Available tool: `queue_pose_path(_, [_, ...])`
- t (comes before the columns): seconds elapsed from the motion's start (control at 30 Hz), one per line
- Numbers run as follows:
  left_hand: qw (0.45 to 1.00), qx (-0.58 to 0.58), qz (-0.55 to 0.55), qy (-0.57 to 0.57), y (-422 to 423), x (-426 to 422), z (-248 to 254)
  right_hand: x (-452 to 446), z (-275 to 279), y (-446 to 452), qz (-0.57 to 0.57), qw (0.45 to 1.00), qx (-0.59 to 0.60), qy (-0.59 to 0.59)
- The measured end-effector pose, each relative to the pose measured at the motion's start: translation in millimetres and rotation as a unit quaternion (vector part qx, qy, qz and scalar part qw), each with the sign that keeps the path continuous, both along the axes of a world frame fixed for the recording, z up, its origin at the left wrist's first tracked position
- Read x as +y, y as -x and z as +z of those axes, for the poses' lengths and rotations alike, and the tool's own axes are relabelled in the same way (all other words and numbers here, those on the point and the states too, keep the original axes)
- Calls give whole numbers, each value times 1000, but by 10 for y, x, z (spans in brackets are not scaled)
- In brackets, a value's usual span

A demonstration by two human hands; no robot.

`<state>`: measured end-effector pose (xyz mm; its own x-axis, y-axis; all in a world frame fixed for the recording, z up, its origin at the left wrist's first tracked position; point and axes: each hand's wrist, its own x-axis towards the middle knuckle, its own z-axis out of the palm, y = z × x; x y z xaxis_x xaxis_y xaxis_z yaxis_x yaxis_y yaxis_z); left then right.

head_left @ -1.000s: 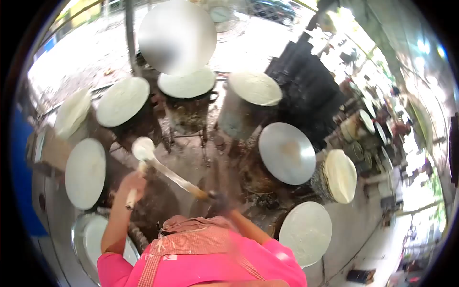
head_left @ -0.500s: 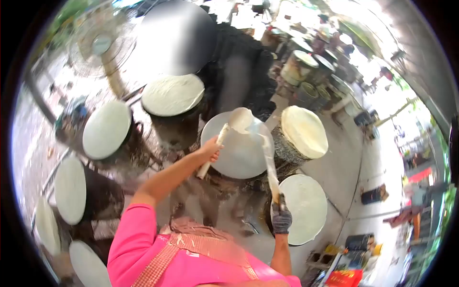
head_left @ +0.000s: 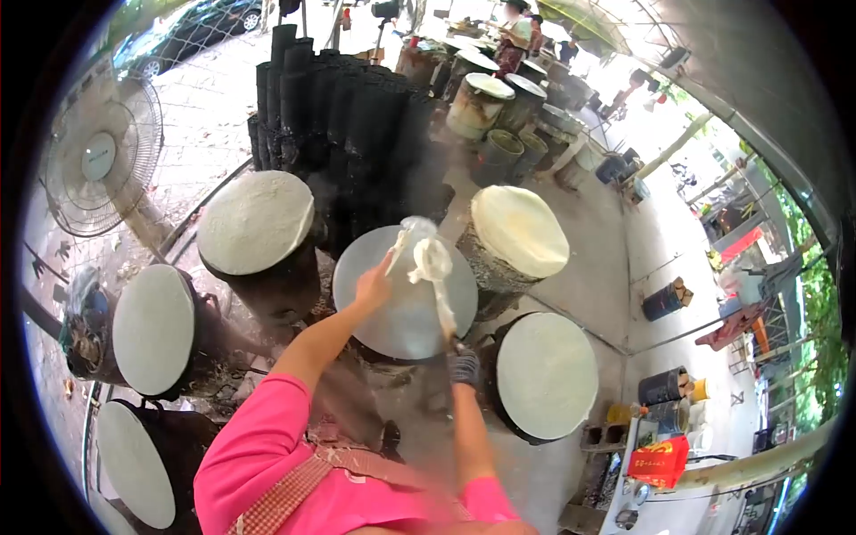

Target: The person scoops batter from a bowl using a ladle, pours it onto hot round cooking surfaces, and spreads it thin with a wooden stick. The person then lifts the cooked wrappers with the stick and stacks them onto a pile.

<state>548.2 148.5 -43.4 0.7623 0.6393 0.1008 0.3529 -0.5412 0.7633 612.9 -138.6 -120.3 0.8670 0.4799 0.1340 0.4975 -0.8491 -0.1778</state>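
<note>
A round grey griddle [head_left: 374, 308] lies in front of me. My left hand [head_left: 374, 287], bare, reaches over its left part, closed around a batter-coated stick [head_left: 399, 248]. My right hand [head_left: 465, 366], in a dark glove, is at the griddle's near right edge. It grips a long-handled paddle [head_left: 443, 306], whose far end carries a lump of pale batter [head_left: 431, 259] over the griddle. The two tool ends are close together near the far rim. Whether they touch I cannot tell.
Batter-covered griddles on drums stand left [head_left: 153, 330], back left [head_left: 256, 223] and right [head_left: 547, 376]. A drum topped with a pale sheet [head_left: 520, 232] is back right. Black cylinders [head_left: 343, 102] are stacked behind. A fan [head_left: 100, 157] stands left; people [head_left: 515, 36] are far off.
The view has shifted, bringing the fan and black stack into clearer sight. The paddle's end has moved from the griddle's right side to its middle, beside the left-hand stick, with batter gathered on it.
</note>
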Motion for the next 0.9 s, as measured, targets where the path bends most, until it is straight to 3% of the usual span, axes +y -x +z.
queue_pose_path(0.07, [995,-90,18,22,14,156,314,80,366,103,-14,994,-112,-5])
queue_pose_path(0.1, [990,-138,26,22,98,213,542,226,721,100,-61,992,104,-32])
queue_pose_path(0.13, [982,-187,29,30,130,225,651,372,1072,93,-142,946,289,-33])
queue_pose_path(0.17, [974,-220,11,-46,176,407,446,466,934,14,-208,896,364,-145])
queue_pose_path(0.2, [974,-128,-8,185,448,342,753,505,709,-37,-274,824,428,-251])
queue_pose_path(0.23, [979,-170,-29,110,582,397,536,803,129,-99,-265,882,297,-254])
queue_pose_path(0.3, [991,-101,-36,76,977,443,47,844,-383,-414,-108,975,175,-80])
queue_pose_path(0.33, [993,-50,-29,105,1233,373,37,866,-627,-568,-40,995,86,-1])
queue_pose_path(0.4, [985,12,-12,172,1705,294,-44,556,203,-396,-103,962,215,-135])
queue_pose_path(0.43, [990,25,-16,139,1888,341,-222,487,428,-299,-122,946,235,-188])
queue_pose_path(0.53, [998,23,-56,30,2198,436,-424,787,339,39,-132,949,160,-237])
queue_pose_path(0.63, [965,34,-12,261,2180,401,-336,1060,188,320,-90,955,58,-277])
queue_pose_path(0.67, [968,45,-15,247,2199,423,-303,865,31,162,-70,963,80,-246])
queue_pose_path(0.73, [974,58,-14,220,2268,496,-287,703,1375,280,-87,969,224,-49])
queue_pose_path(0.77, [979,55,-16,198,2310,529,-345,559,1851,484,-135,807,401,-412])
queue_pose_path(0.8, [983,53,-14,176,2356,551,-386,509,1463,327,-135,783,418,-440])
queue_pose_path(0.9, [971,91,17,219,2232,463,-121,1047,-779,-196,14,930,281,-238])
